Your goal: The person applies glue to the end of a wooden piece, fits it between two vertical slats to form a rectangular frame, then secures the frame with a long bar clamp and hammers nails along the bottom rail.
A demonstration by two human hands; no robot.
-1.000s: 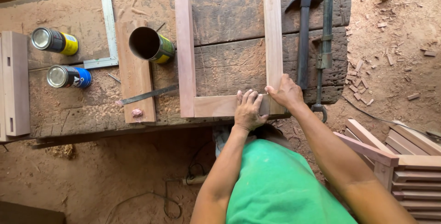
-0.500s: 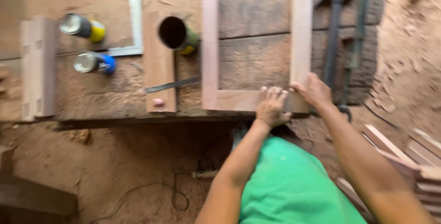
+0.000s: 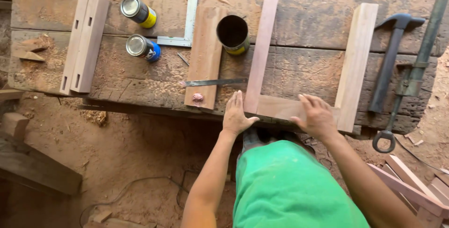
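So the U-shaped wooden frame is laid flat on the workbench, right of the open can. Left hand and right hand are pressed flat, fingers spread, on its bottom rail, probably steadying the joints.

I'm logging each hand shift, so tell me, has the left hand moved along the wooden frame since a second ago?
Yes. The left hand slid left along the U-shaped wooden frame, from beside the right hand to the left corner.

Around U-shaped wooden frame: three cans, two mortised rails far left, one hammer right, two hands.
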